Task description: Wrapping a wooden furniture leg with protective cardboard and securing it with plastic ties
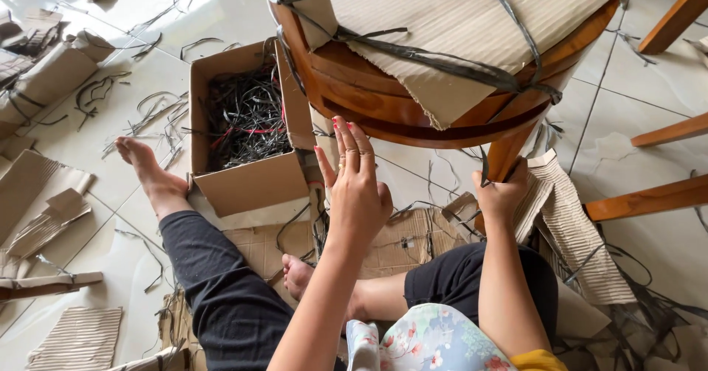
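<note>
1. Overhead, a round wooden seat point(383, 94), wrapped in corrugated cardboard point(472, 24) and bound with dark plastic straps point(442, 61), is seen above the lap of a person seated on the tiled floor point(641, 98).
2. The left hand point(358, 186) is held up with fingers extended and loosely spread, just below the rim of the seat; nothing is gripped in it.
3. The right hand point(501, 190) is closed in a fist around a wooden leg point(509, 153) and what appears to be a strap end; whether a tool is held as well cannot be told.
4. An open cardboard box point(247, 183), filled with a tangle of cut black straps and a few red ones, is stood on the floor to the left of the seat, near the bare left foot point(144, 164).
5. Loose cardboard pieces point(571, 231) and strap offcuts are scattered over the tiles on every side.
6. The seat is judged to be heavy and rigid, best held by the leg or the solid rim, since the polished wood may be slippery.
7. The straps are judged thin, flexible and tough, with edges that could bite into fingers; the cardboard is light, bends readily and tears easily, so it would be taken by a free edge.
</note>
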